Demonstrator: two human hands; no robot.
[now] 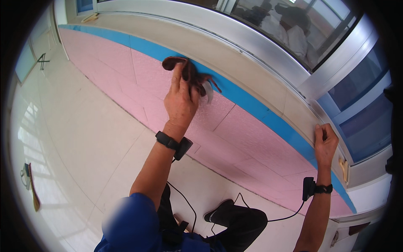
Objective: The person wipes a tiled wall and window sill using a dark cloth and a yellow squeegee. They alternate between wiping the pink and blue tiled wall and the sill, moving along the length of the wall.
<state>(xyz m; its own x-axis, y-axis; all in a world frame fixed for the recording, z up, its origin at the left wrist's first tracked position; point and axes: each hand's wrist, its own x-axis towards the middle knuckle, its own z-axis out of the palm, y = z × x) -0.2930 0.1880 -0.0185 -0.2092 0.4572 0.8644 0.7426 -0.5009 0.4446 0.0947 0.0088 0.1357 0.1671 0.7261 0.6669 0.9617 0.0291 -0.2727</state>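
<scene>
My left hand (182,104) presses a dark brown cloth (189,71) against the wall, across the seam between the blue border strip (248,105) and the pink tiles (157,82). Just right of the fingers, a pale curved patch (207,91) shows beside the cloth; what it is cannot be told. Farther right, my right hand (326,141) is curled into a loose fist at the beige window sill (233,56), with nothing visible in it. Each wrist wears a black strapped device with a cable.
Wooden-handled tools lie on the sill, one at the far left (89,18) and another (344,170) beyond my right hand. A metal-framed window (189,30) rises above. On the shiny tiled floor (94,141) lie a long-handled brush (34,195) and a small black stand (42,60).
</scene>
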